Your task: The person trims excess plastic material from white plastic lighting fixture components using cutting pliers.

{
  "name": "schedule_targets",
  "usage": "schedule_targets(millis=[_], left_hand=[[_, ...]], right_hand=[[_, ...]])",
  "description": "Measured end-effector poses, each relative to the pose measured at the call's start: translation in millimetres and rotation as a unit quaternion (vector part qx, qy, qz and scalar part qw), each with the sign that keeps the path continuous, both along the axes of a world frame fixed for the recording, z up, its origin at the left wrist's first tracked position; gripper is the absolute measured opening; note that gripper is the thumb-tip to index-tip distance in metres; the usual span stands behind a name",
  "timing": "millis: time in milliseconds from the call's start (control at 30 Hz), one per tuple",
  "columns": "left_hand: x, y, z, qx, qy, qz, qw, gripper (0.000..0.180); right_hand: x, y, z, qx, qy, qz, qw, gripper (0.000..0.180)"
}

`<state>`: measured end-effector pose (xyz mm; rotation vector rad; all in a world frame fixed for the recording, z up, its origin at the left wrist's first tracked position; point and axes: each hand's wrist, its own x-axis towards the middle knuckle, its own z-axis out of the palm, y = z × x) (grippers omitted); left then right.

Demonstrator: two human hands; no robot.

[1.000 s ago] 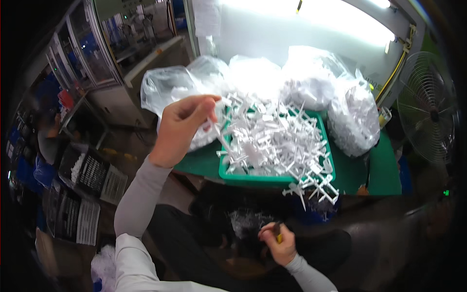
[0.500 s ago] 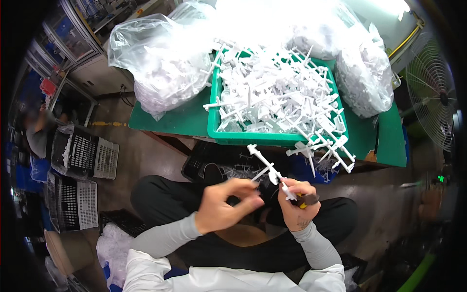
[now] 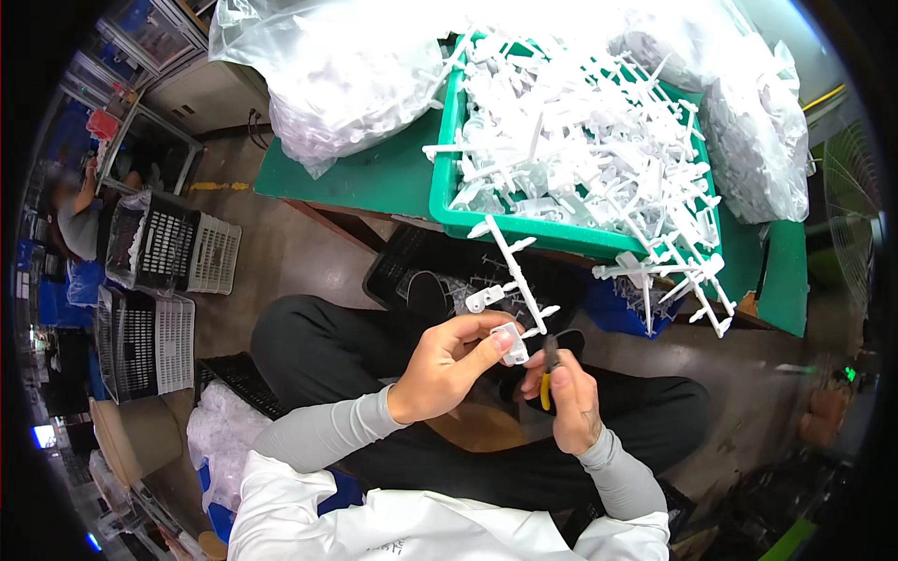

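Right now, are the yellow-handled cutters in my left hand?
No, the right hand holds the cutters, while the left hand pinches a white plastic part.

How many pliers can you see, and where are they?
1. The pliers, with yellow on the handle, are in the right hand. The left hand holds a white plastic piece. More pliers could be hidden.

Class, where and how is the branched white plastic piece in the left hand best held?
Probably by its flat lower part, coming from the left, as the left hand does: the broad face suits pinching, the thin stem slants away, and the pliers in the right hand occupy the right side.
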<state>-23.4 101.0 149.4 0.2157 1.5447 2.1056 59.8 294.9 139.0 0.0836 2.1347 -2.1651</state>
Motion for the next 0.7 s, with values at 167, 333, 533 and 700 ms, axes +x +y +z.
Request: schedule_targets(millis=[167, 333, 533, 700], left_hand=[[-2.5, 1.8, 4.1, -0.038, -0.020, -0.052, 0.998, 0.029], [-5.2, 2.4, 2.7, -0.047, -0.024, -0.049, 0.997, 0.030], [-4.8, 0.2, 0.4, -0.066, -0.011, -0.063, 0.996, 0.032], [-4.8, 1.2, 2.3, -0.085, -0.015, -0.071, 0.994, 0.033]], right_hand=[[-1.8, -0.8, 6.9, 0.090, -0.032, 0.042, 0.995, 0.029], [-4.8, -0.2, 9.1, 0.131, -0.039, 0.047, 0.990, 0.028], [-5.0, 0.5, 6.7, 0.141, -0.048, 0.047, 0.988, 0.027], [-6.4, 0.1, 8.1, 0.189, -0.022, 0.050, 0.980, 0.025]])
